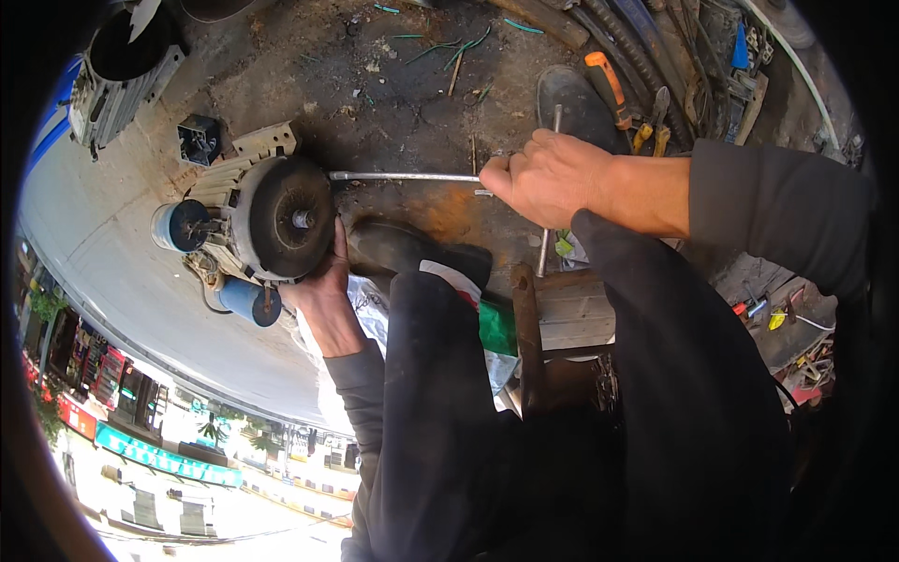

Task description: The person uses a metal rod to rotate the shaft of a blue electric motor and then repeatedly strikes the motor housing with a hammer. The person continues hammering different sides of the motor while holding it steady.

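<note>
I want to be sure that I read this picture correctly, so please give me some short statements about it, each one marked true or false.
1. The right hand grips a metal T-bar. True.
2. The left hand rests on the person's knee. False: it is at the rim of the motor.
3. Two blue cylinders are on the motor. True.
4. The T-bar's long rod points away from the motor. False: it points toward it.
5. An orange handle lies to the right of the motor. True.
</note>
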